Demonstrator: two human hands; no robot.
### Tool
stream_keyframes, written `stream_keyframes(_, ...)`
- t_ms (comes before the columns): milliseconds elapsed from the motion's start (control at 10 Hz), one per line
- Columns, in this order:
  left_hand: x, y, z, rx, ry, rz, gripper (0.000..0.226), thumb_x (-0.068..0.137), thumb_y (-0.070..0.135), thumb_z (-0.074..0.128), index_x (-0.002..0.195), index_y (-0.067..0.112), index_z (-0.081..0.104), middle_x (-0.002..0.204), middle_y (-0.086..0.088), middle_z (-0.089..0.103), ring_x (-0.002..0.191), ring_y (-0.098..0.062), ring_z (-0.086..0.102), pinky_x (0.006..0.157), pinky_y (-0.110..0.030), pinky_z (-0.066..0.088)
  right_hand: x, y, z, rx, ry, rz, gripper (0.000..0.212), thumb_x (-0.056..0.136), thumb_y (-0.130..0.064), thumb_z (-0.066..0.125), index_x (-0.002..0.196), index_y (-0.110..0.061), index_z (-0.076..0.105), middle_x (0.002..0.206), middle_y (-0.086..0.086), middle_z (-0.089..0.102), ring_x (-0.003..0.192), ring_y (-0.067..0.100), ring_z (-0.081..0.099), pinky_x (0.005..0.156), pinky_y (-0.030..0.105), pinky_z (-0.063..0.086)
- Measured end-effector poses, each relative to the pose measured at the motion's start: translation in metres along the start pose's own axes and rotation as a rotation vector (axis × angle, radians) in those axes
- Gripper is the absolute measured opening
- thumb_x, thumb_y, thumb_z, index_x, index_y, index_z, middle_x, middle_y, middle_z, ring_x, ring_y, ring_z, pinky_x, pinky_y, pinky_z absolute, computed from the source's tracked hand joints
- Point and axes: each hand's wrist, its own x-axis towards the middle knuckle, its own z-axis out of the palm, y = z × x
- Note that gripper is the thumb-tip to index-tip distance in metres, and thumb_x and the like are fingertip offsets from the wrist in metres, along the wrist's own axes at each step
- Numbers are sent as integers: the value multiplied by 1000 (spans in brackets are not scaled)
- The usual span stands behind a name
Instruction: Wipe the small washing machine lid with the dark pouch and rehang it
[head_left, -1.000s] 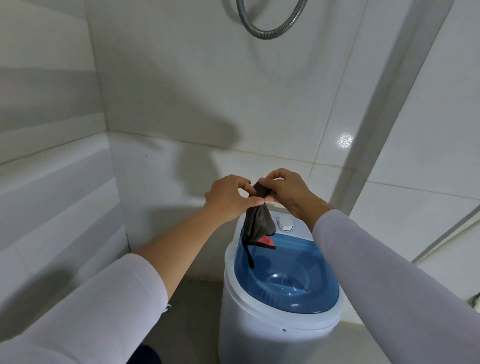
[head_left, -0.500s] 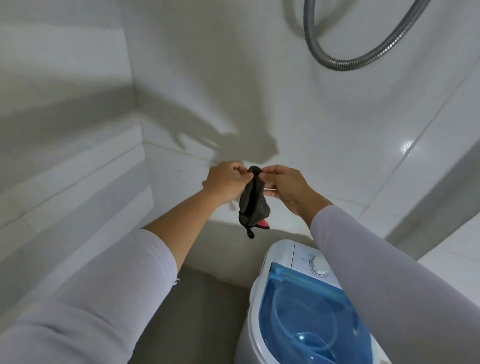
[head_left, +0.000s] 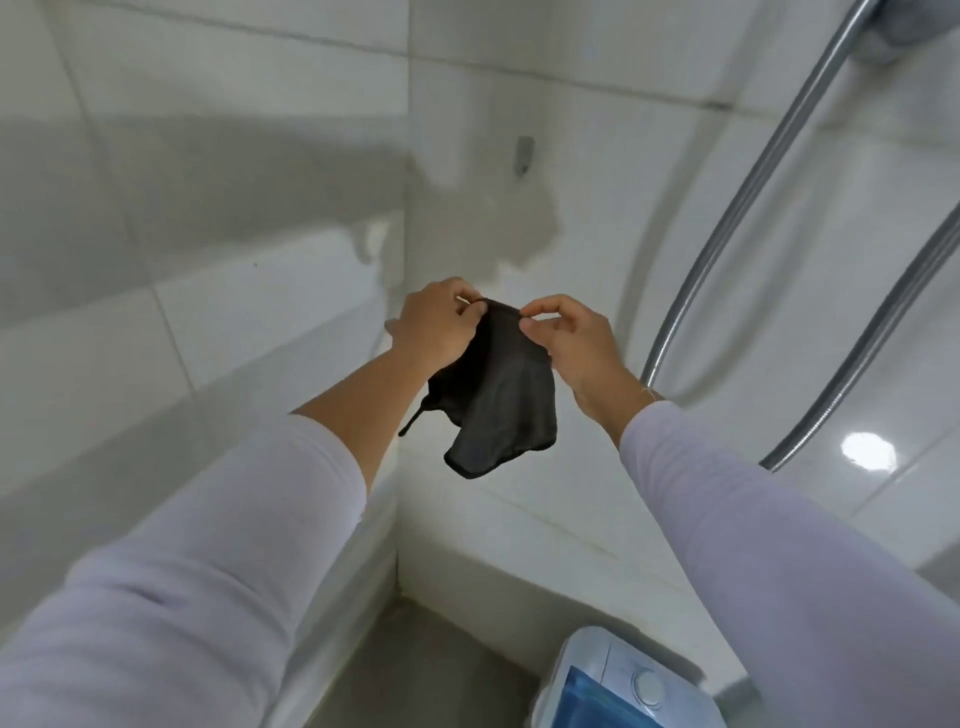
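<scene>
no text, label, brand, number or sign can be read anywhere; the washing machine (head_left: 618, 680) panel is too small and blurred to show any lettering.

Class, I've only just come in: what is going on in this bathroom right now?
A person holds a dark pouch up in front of the tiled wall, the left hand and right hand each pinching its top edge. A small hook sits on the wall above. The washing machine stands below, untouched.
</scene>
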Motion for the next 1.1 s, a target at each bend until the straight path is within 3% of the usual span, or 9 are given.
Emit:
stream_keyframes(100,28,32,-41,-4,71,30,19,94,39,51,106,32,64,112,9,69,113,-20,57,97,-42,39,25,-49,1,-119,81,-129,19,85,-11,60,87,-25,72,84,-3,69,82,14,64,79,25,54)
stream_keyframes(200,57,58,-64,-30,128,64,17,94,37,51,105,31,63,109,8,69,110,-19,59,93,-39,38,48,-87,1,-287,173,-229,22,87,-10,56,94,-20,74,97,-2,73,88,10,62,88,18,45)
stream_keyframes(300,85,77,-75,-19,156,85,17,95,37,51,105,29,62,107,7,70,108,-18,59,89,-37,36,68,-111,0,-478,259,-316,26,89,-9,51,101,-16,73,106,2,73,98,15,63,85,10,37)
stream_keyframes(400,105,86,-77,14,135,100,19,96,36,48,106,28,61,110,6,68,110,-19,57,92,-40,35,88,-119,1,-573,323,-327,29,90,-8,47,104,-13,71,109,5,72,102,21,64,86,13,38)
stream_keyframes(600,119,80,-62,40,146,80,19,96,34,48,105,27,62,107,6,68,110,-20,57,99,-44,36,105,-103,11,-767,334,-315,33,90,-9,42,109,-13,68,107,15,67,94,32,63,86,36,52)
stream_keyframes(900,94,68,-39,-82,-21,-96,23,94,35,48,106,26,66,108,4,69,106,-22,59,99,-47,40,86,-87,25,-624,291,-139,34,88,-9,45,113,-19,67,100,8,73,81,25,64,67,28,48)
stream_keyframes(1000,84,64,-29,-149,9,-122,23,94,34,47,105,23,63,104,2,68,104,-23,59,98,-48,43,73,-80,18,-456,239,-131,32,85,-4,49,107,-13,70,93,14,73,80,30,65,74,33,55)
stream_keyframes(1100,54,42,-10,-130,128,-155,23,90,25,53,112,22,59,112,0,63,108,-24,57,98,-52,43,38,-38,11,-449,195,-59,24,86,-7,56,106,-9,69,100,11,58,82,21,57,75,23,46)
